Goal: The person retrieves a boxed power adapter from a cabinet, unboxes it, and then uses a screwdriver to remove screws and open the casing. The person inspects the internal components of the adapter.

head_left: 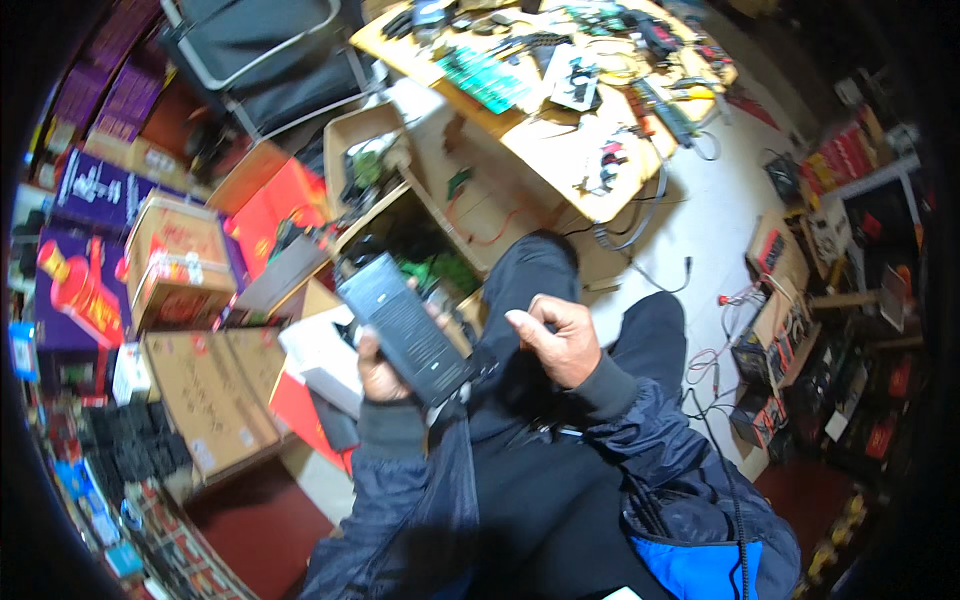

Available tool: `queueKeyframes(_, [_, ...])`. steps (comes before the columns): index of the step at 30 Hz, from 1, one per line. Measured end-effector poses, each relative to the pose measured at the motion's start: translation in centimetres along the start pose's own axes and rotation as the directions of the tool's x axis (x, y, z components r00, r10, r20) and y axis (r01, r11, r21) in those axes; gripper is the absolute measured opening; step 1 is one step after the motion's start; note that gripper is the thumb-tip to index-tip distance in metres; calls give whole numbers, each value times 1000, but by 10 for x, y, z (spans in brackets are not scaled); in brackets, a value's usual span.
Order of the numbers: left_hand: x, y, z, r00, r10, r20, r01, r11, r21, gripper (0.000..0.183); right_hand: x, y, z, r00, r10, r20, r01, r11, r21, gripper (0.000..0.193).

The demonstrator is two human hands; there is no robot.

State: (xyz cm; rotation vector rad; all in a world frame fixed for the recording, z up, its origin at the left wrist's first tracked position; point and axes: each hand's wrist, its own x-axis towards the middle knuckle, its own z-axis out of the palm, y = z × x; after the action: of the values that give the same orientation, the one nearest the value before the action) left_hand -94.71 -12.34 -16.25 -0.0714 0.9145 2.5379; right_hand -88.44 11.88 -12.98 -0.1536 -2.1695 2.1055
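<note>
A flat black rectangular device (405, 325) with small pale print on its upper face lies tilted in my left hand (380, 368). The thumb rests along its near left edge, and part of the fingers shows past the far side. To the right, above my lap, is my right hand (560, 342), apart from the device. Its fingers are curled in and the thumb sticks out toward the left. Whether anything is inside that curl is hidden. A small dark piece (483, 362) shows by the device's lower right end; I cannot tell if they are joined.
A wooden table (610, 205) ahead bears green circuit boards (485, 78), cables and tools. An open cardboard box (350, 125) of parts stands beyond the device. Cartons (205, 400) crowd the left. Loose cables (712, 370) trail on the floor at right, beside stacked boxes (765, 345).
</note>
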Motion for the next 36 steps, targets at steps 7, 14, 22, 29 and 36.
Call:
queueKeyframes(7, [5, 6, 26, 996, -86, 20, 88, 988, -127, 107, 12, -18, -43, 966, 60, -250, -7, 978, 208, 13])
queueKeyframes(14, [17, -3, 48, 993, -39, 111, 43, 998, -36, 109, 50, -31, -152, 768, -191, -611, 220, 975, -28, 26])
queueKeyframes(22, [26, -20, 58, 983, -96, 156, 119, 982, -144, 111, 172, 15, -312, 607, -301, -736, 17, 930, -366, 20])
queueKeyframes(29, [33, -27, 54, 967, -175, 184, 211, 958, -196, 111, 237, 61, -356, 797, -86, -599, -403, 663, -631, 36])
queueKeyframes(36, [43, -30, 41, 946, -195, 259, 264, 927, -267, 106, 203, 17, -370, 758, -278, -590, -119, 830, -544, 30])
